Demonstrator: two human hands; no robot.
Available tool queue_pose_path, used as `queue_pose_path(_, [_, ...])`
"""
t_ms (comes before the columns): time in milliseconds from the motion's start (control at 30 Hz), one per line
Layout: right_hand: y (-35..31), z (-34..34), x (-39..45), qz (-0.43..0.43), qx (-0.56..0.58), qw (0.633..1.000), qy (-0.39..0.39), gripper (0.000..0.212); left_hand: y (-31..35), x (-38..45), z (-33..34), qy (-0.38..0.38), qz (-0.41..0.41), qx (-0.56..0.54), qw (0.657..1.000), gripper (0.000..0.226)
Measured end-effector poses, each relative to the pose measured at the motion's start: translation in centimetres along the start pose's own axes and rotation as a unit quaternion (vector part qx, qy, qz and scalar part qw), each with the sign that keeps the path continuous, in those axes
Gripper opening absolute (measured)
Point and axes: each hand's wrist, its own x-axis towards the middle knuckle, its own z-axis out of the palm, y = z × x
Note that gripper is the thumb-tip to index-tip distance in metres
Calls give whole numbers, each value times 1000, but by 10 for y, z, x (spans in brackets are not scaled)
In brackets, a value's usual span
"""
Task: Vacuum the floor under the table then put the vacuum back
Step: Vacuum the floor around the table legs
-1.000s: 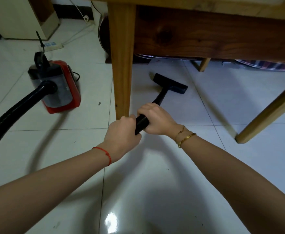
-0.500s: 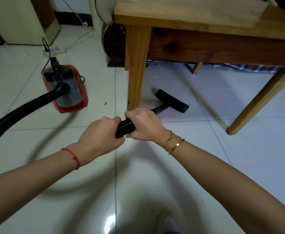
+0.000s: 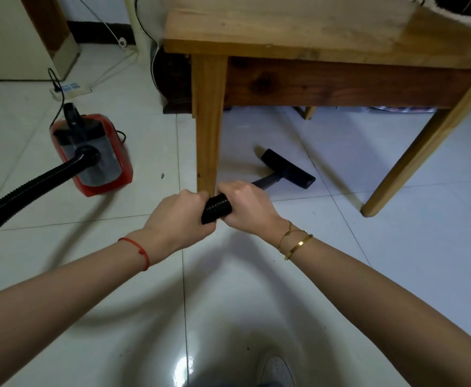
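I have both hands, left (image 3: pixel 182 219) and right (image 3: pixel 246 206), wrapped tight round the hose (image 3: pixel 217 209), the nozzle (image 3: pixel 287 169) on the floor (image 3: pixel 396 247) just under the bench (image 3: pixel 298 32), so I judge I'm mid-vacuuming and next should push deeper past the leg (image 3: pixel 208 121).

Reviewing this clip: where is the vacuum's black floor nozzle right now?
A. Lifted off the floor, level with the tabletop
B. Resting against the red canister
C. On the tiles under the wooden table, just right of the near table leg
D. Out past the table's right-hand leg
C: the floor nozzle lies flat on the white tiles under the wooden table, right of the near table leg, with both hands on the hose.
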Motion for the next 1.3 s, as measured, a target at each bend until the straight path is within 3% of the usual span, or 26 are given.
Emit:
queue_pose_path(167, [36, -40, -10, 44, -1, 999, -2, 11, 50, 26, -15, -1, 2, -31, 1000, 15])
queue_pose_path(333, [47, -97, -12, 79, 6, 995, -60, 17, 90, 42, -55, -39, -12, -49, 998, 14])
queue_pose_path(700, [-6, -183, -33, 141, 79, 977, -142, 13, 117, 15, -148, -210, -16, -32, 977, 23])
queue_pose_path(933, [-26, -214, -44, 174, 146, 957, -179, 16, 127, 4, -185, -261, -14, -4, 965, 19])
queue_pose_path(1300, [54, -224, -29, 193, 108, 953, -206, 20, 174, 75, -176, -286, -24, -21, 958, 22])
